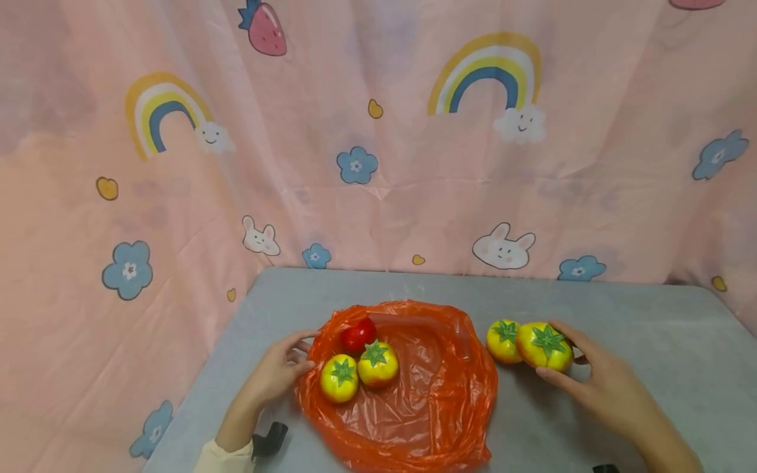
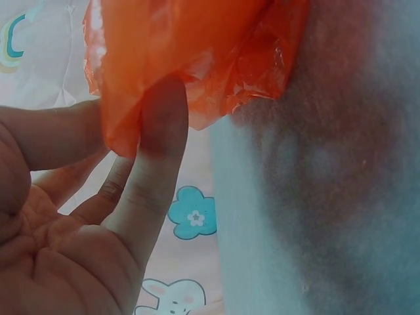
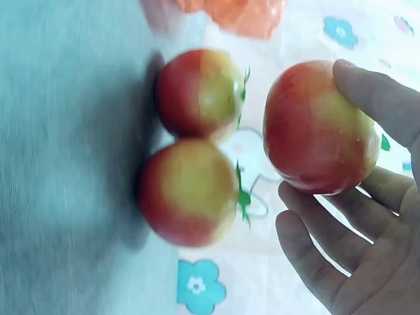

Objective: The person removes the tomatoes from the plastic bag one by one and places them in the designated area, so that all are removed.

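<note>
An orange plastic bag [image 1: 481, 378] lies spread open on the table, its rim rolled into a ring. My left hand [image 1: 275, 371] pinches its left edge between thumb and finger, and the thin film [image 2: 197, 39] hangs from that grip in the left wrist view. Inside the bag are a red tomato [image 1: 357, 336] and two yellow tomatoes [image 1: 340, 379]. Right of the bag, my right hand [image 1: 615, 394] holds a yellow-red tomato [image 3: 318, 128] with a green star-shaped top, raised off the table. Two similar tomatoes [image 3: 187, 190] sit on the table beside it; one is hidden in the head view.
The grey table [image 1: 639, 322] runs back to a pink curtain [image 1: 390, 217] printed with rainbows, rabbits and flowers. A black strap piece [image 1: 271, 439] shows at my left wrist, below a cream sleeve [image 1: 227, 458].
</note>
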The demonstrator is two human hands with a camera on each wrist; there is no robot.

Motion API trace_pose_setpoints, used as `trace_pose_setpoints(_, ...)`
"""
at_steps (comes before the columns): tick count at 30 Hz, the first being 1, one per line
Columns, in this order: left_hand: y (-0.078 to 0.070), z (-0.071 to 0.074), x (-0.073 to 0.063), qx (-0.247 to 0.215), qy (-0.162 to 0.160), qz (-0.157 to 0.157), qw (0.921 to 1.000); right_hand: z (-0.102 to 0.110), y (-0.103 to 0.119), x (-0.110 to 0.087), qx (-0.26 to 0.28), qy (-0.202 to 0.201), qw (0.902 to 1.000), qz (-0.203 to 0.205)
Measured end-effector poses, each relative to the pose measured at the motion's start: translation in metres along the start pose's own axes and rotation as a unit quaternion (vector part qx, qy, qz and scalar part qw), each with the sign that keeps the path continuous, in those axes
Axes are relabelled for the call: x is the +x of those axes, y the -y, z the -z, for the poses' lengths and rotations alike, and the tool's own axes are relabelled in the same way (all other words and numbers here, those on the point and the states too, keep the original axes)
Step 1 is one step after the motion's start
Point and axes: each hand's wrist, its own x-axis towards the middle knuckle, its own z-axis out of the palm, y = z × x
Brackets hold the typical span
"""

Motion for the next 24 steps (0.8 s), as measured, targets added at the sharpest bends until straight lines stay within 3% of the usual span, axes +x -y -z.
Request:
trace_pose_setpoints(7, 0.001, 0.001, -0.001, 0.003, 0.008, -0.005, 1.0, 0.007, -0.015, 0.001, 0.011, -0.036, 0.9993, -0.004)
trace_pose_setpoints(14, -0.002, 0.003, 0.001, 0.003, 0.002, -0.015, 0.9999, 0.011, -0.029, 0.006, 0.019, -0.043, 0.9982, -0.037)
trace_pose_setpoints(24, -0.001, 0.002, -0.002, -0.006, -0.004, 0.001, 1.0, 0.005, -0.051, 0.008, 0.044, -0.094, 0.9932, -0.054)
